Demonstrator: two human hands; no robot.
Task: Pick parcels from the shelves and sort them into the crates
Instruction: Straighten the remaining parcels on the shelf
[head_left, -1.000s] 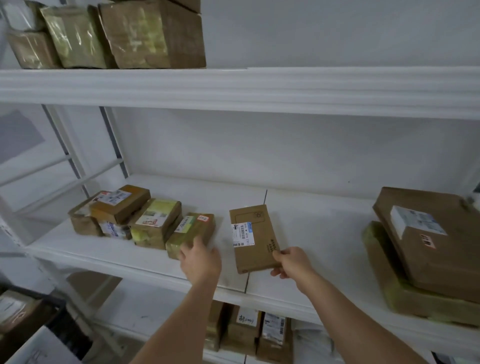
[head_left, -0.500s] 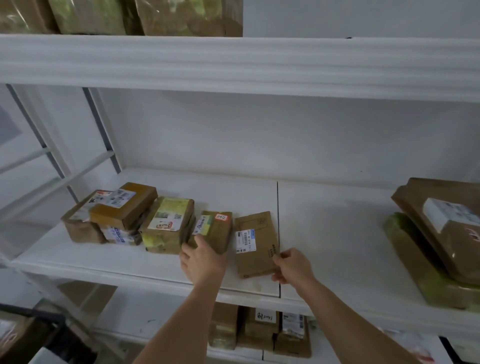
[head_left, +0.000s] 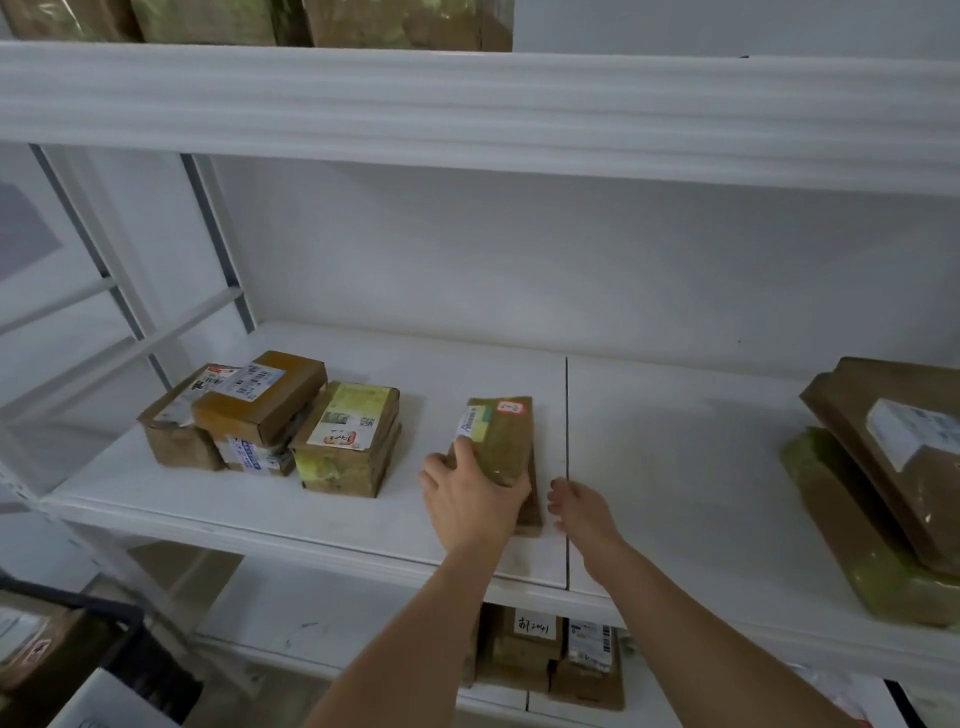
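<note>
Gripping a small brown parcel (head_left: 497, 439) with a red-marked sticker, the left hand (head_left: 470, 501) had slid it rightward over the middle shelf (head_left: 675, 467) and set it on top of the flat cardboard parcel (head_left: 532, 512), which a second earlier had lain apart from it with its label showing. That flat parcel was now nearly hidden, only its near right edge peeking out beneath. The right hand (head_left: 579, 506), which had been holding the flat parcel's near corner, had let go and hovered just beside the stack, fingers loosely curled and holding nothing. A gap had opened between the stack and the cluster of taped boxes (head_left: 270, 421) further left. Judging from this, the person was gathering two parcels into one pile to carry together; neither had yet left the shelf. A dark crate (head_left: 72, 654) stood low on the left.
</note>
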